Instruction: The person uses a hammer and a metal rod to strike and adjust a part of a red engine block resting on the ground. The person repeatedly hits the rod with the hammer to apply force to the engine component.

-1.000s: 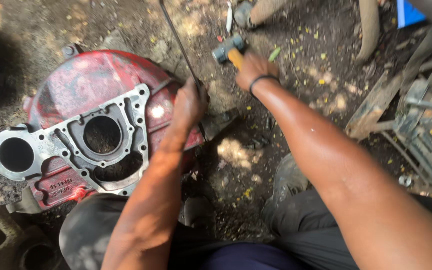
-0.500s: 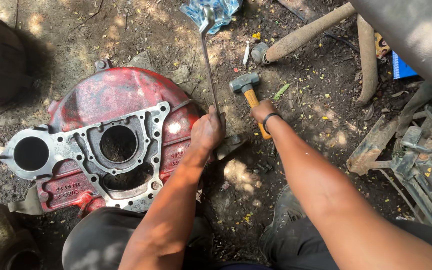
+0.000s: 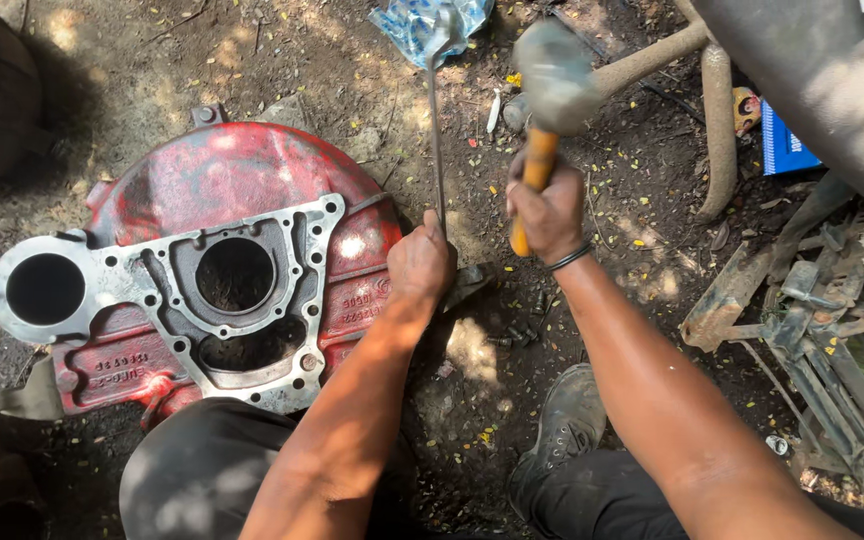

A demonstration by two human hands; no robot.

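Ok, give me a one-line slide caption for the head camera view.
Left hand steadies a long metal bar beside a red engine housing while the right hand holds a hammer raised.

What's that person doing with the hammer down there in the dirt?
A person crouches on the ground beside a big red metal housing. The left hand grips a thin metal rod at the housing's edge. The right hand holds a hammer lifted above it. Scrap metal lies to the right.
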